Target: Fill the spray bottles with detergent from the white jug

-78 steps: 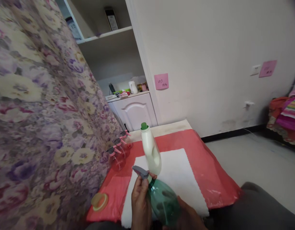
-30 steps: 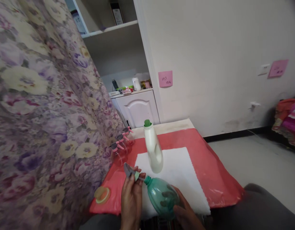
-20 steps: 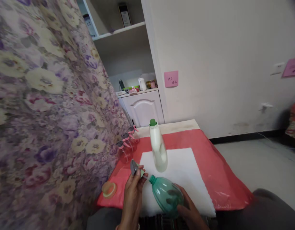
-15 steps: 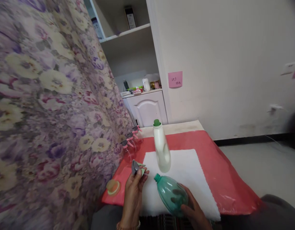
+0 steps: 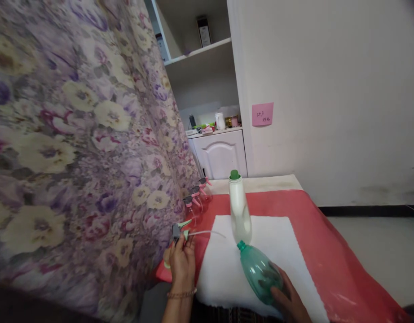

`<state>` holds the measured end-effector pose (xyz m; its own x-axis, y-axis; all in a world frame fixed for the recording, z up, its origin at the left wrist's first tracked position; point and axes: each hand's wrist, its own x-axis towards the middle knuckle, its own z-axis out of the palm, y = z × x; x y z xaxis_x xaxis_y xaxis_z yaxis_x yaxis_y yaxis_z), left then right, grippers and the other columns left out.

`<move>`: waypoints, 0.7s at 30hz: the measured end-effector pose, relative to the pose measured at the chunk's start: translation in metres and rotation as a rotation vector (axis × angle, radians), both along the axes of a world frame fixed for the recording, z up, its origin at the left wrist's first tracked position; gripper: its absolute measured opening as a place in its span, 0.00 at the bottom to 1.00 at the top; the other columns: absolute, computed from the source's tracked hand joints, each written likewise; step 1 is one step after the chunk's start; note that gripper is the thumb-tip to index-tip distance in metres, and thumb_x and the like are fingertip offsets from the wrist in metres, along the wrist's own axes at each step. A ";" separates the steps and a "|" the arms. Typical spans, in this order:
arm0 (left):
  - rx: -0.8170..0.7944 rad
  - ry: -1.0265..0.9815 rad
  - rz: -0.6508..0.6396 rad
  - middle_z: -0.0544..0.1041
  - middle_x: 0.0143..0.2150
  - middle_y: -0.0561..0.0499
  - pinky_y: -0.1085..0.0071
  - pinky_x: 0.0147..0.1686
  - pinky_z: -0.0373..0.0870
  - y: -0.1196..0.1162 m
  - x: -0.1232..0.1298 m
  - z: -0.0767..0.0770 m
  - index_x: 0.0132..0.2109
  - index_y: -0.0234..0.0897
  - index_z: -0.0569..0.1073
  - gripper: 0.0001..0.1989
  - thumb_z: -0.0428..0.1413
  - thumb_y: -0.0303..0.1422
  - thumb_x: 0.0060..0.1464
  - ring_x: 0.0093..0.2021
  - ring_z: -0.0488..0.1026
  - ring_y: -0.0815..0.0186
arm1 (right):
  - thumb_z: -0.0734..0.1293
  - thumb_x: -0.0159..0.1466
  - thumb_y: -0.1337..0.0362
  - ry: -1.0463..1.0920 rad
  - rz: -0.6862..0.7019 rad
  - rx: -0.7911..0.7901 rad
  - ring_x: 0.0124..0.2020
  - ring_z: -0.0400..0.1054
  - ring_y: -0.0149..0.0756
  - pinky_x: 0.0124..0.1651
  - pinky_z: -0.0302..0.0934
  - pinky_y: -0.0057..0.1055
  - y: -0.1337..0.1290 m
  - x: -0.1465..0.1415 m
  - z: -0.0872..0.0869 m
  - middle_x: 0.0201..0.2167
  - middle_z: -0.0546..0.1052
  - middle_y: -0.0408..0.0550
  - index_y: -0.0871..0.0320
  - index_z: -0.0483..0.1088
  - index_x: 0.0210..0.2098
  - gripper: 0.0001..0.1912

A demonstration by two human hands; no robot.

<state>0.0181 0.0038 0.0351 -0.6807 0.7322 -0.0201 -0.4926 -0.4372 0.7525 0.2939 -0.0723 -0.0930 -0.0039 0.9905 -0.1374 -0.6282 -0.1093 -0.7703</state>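
Observation:
A grey and pale green spray head is pinched in my left hand, its thin pale tube pointing right over the white cloth. My right hand grips the wide lower part of a translucent green bottle, which is tilted with its uncapped neck toward the upper left. Behind that neck a white-green jug stands upright on the cloth, a green piece in its mouth.
Several clear spray bottles with pink and black heads line the left edge of the red-covered table. A yellowish round item is partly behind my left hand. A floral curtain hangs close on the left.
The spray head has moved left, away from the green bottle, and its long tube now shows. The view has shifted left. My right hand still holds the green bottle.

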 end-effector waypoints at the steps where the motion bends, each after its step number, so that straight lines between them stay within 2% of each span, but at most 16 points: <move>1: -0.010 -0.017 0.008 0.78 0.28 0.56 0.73 0.36 0.75 0.004 -0.002 -0.005 0.30 0.37 0.71 0.06 0.56 0.22 0.51 0.28 0.77 0.72 | 0.78 0.46 0.49 0.004 0.011 -0.019 0.50 0.70 0.56 0.48 0.66 0.49 0.000 0.002 0.001 0.50 0.75 0.55 0.51 0.70 0.51 0.35; 4: -0.065 -0.053 0.003 0.77 0.29 0.56 0.72 0.36 0.75 0.015 -0.003 -0.022 0.33 0.38 0.71 0.06 0.56 0.22 0.52 0.29 0.77 0.71 | 0.79 0.46 0.50 0.010 0.029 -0.044 0.50 0.70 0.56 0.49 0.65 0.50 0.002 0.004 0.001 0.49 0.76 0.55 0.51 0.70 0.50 0.34; 8: -0.168 -0.078 0.004 0.76 0.29 0.55 0.71 0.35 0.75 0.028 -0.001 -0.043 0.34 0.37 0.72 0.06 0.56 0.22 0.54 0.28 0.76 0.71 | 0.79 0.44 0.49 0.038 -0.022 -0.057 0.49 0.71 0.56 0.51 0.63 0.52 0.004 0.002 -0.004 0.48 0.76 0.54 0.51 0.71 0.49 0.35; 12: -0.255 -0.075 0.009 0.76 0.31 0.55 0.69 0.34 0.75 0.040 -0.006 -0.060 0.38 0.34 0.72 0.02 0.56 0.28 0.58 0.30 0.75 0.70 | 0.79 0.43 0.49 0.040 -0.012 -0.068 0.47 0.72 0.56 0.48 0.64 0.52 0.007 0.000 -0.011 0.47 0.76 0.55 0.50 0.71 0.48 0.35; 16: -0.319 -0.037 0.036 0.76 0.35 0.53 0.70 0.31 0.74 0.049 -0.014 -0.074 0.42 0.33 0.73 0.08 0.56 0.34 0.60 0.30 0.74 0.71 | 0.79 0.43 0.48 0.024 0.004 -0.067 0.46 0.73 0.56 0.46 0.65 0.51 0.010 0.001 -0.016 0.48 0.76 0.56 0.50 0.71 0.49 0.36; 21: -0.369 0.016 0.053 0.75 0.37 0.52 0.70 0.30 0.74 0.052 -0.022 -0.082 0.45 0.33 0.72 0.10 0.55 0.35 0.60 0.30 0.73 0.71 | 0.78 0.44 0.47 0.022 0.026 -0.053 0.47 0.73 0.57 0.47 0.65 0.52 0.012 0.002 -0.022 0.47 0.77 0.56 0.51 0.71 0.50 0.36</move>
<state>-0.0034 0.0553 -0.0473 -0.7197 0.6414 -0.2658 -0.4638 -0.1593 0.8715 0.2955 -0.0603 -0.1150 -0.0336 0.9814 -0.1891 -0.6413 -0.1663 -0.7491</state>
